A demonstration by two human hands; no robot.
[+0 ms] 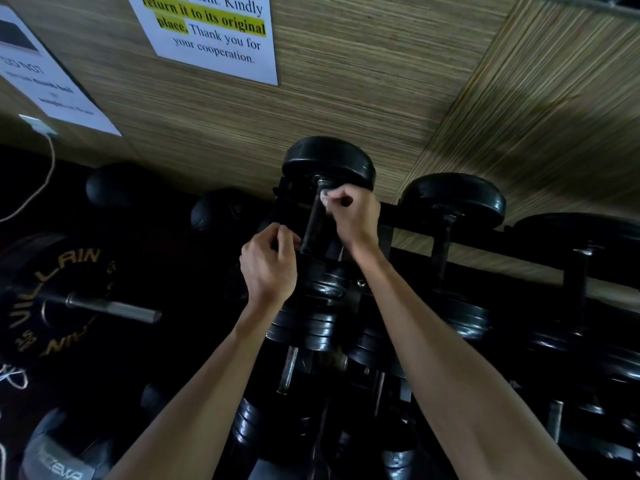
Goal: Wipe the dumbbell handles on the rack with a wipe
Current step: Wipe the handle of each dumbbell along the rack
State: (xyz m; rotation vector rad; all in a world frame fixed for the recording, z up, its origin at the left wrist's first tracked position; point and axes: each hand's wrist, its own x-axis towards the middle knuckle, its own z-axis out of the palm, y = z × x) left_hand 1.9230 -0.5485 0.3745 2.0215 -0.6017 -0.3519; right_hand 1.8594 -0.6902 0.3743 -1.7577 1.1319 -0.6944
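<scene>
A black dumbbell lies on the top tier of the dark rack (485, 233), its dark handle (313, 223) running toward a round far head (329, 161). My right hand (353, 216) pinches a small white wipe (325, 197) against the far end of that handle. My left hand (270, 265) is curled at the near end of the handle, beside the stacked near plates (322, 282); what its fingers hold is hidden in shadow. A second dumbbell (453, 199) sits to the right on the same tier.
More black dumbbells fill the lower tiers (311, 334). A large weight plate with gold lettering and a steel bar (114, 308) stands at left. Printed notices (214, 36) hang on the woven wall behind. A white cable (48, 164) dangles at far left.
</scene>
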